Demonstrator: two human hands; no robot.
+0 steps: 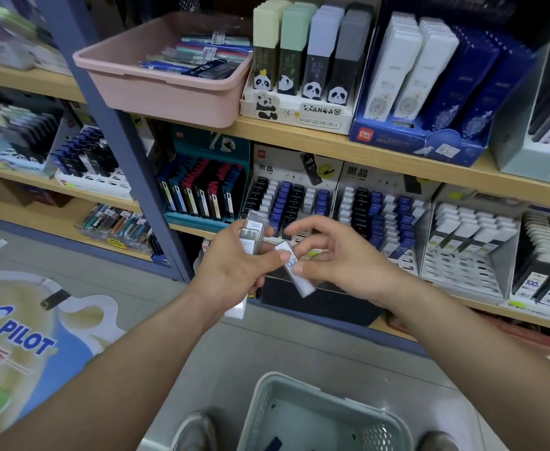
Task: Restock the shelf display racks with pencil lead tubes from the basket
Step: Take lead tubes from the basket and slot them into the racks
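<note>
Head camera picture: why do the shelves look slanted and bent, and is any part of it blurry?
In the head view the wide-angle lens slants and bows the wooden shelf and blue post. In the same view the far-left racks are smeared with blur, while the left hand gripping clear tubes and the right hand pinching the white tube look fairly sharp. Lighting looks even, with no harsh glare.

White tube (294, 271) at centre frame, black "07" print on it; just left, clear tubes (252, 236) with white labels. Behind them I've got the racks (268, 179), columns of black, blue and white. Teal rack (195, 220) to the left. Upper centre, a pink tray (156, 89), then the panda box (299, 112): yellow, mint, lavender and grey caps over black, panda prints. Bottom centre, pale grey-green basket (267, 405), perforated walls. Lower left, floor sticker (23, 340), blue PILOT lettering on cream.
</note>
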